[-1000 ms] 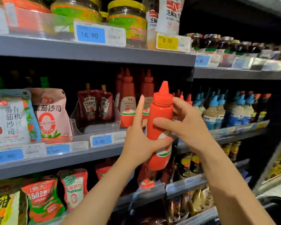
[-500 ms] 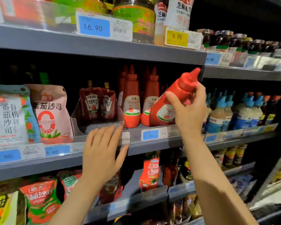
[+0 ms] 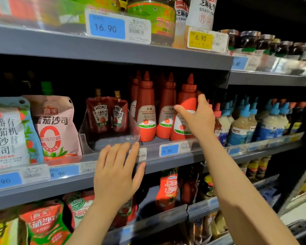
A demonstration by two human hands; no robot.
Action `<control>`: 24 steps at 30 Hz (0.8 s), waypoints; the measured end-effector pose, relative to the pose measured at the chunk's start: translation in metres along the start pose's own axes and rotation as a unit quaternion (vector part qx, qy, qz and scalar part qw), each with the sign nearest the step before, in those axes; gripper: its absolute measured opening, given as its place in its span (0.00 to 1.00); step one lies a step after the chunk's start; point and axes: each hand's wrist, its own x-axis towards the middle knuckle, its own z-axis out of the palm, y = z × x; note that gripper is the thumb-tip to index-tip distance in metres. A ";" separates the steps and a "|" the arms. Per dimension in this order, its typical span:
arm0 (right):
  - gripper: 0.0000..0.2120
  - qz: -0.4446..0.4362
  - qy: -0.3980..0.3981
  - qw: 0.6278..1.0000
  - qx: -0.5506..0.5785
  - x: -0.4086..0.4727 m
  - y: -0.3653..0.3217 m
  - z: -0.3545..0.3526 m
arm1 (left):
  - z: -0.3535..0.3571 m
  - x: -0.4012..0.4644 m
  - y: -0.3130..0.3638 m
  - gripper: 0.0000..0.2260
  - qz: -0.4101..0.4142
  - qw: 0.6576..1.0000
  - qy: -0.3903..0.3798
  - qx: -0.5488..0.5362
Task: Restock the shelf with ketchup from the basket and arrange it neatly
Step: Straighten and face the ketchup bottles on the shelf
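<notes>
the right hand (image 3: 198,119) grips a ketchup bottle (image 3: 185,110) standing upright on the shelf (image 3: 166,161), just beside two like bottles (image 3: 146,110) on its left. sauce bottles (image 3: 240,124) crowd its right. the left hand (image 3: 116,174), fingers spread flat, rests against the shelf edge by a clear bin (image 3: 109,138) holding heinz pouches (image 3: 106,114).

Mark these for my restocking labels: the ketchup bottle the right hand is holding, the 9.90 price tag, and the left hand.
ketchup bottle (image 3: 187,101): head view, on its red shoulder.
9.90 price tag (image 3: 168,150): head view, on the blue field.
left hand (image 3: 117,175): head view, on the back of the hand.
</notes>
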 end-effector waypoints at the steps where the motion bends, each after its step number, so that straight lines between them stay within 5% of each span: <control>1: 0.36 0.004 -0.014 1.000 0.006 -0.002 0.001 -0.003 | -0.001 0.000 0.000 0.20 -0.004 1.000 -0.004 -0.005; 5: 0.41 -0.003 -0.065 0.992 0.106 -0.031 0.007 -0.027 | -0.011 -0.003 0.019 0.21 -0.034 0.996 -0.004 -0.078; 8: 0.28 -0.029 -0.023 0.991 0.127 -0.074 0.029 -0.064 | -0.019 -0.013 0.075 0.20 -0.056 0.970 -0.034 -0.233; 12: 0.09 0.008 0.062 0.994 0.093 -0.139 0.093 -0.131 | -0.019 -0.037 0.157 0.16 -0.085 0.881 -0.140 -0.444; 15: 0.02 0.135 0.147 0.979 0.043 -0.188 0.172 -0.172 | -0.008 -0.062 0.211 0.17 -0.057 0.831 -0.227 -0.505; 18: 0.03 0.326 0.209 0.922 -0.003 -0.242 0.256 -0.201 | 0.005 -0.096 0.259 0.23 0.059 0.812 -0.328 -0.478; 21: 0.10 0.511 0.185 0.839 -0.034 -0.297 0.316 -0.217 | 0.015 -0.115 0.284 0.33 0.114 0.780 -0.433 -0.437; 24: 0.17 0.598 0.143 0.788 -0.047 -0.328 0.351 -0.205 | 0.017 -0.113 0.287 0.39 0.128 0.764 -0.507 -0.377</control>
